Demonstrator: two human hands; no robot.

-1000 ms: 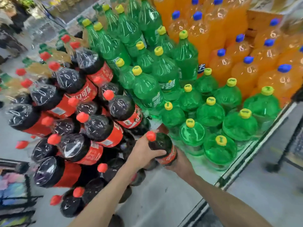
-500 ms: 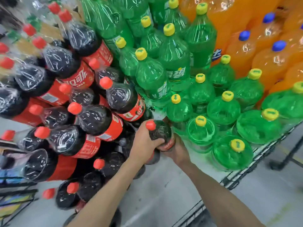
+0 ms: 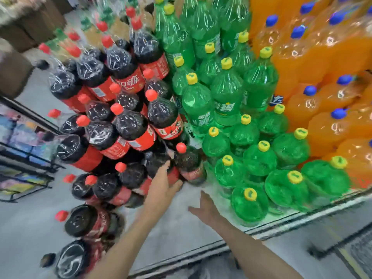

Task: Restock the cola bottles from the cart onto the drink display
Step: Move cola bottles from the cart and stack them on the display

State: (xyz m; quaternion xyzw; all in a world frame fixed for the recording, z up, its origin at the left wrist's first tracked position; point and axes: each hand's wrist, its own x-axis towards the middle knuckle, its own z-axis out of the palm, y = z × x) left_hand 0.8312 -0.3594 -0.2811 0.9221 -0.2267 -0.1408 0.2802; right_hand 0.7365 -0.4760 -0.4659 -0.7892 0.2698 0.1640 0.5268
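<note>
Cola bottle now stands on the display shelf, red cap up, tucked between the cola stack and the green bottles. A moment ago both hands were wrapped round it; now the right hand has let go, fingers spread, hovering just below it. Left hand lies with straight fingers against the neighbouring cola beside it, gripping nothing. That one looks placed, so back to the cart, which is out of view.
</note>
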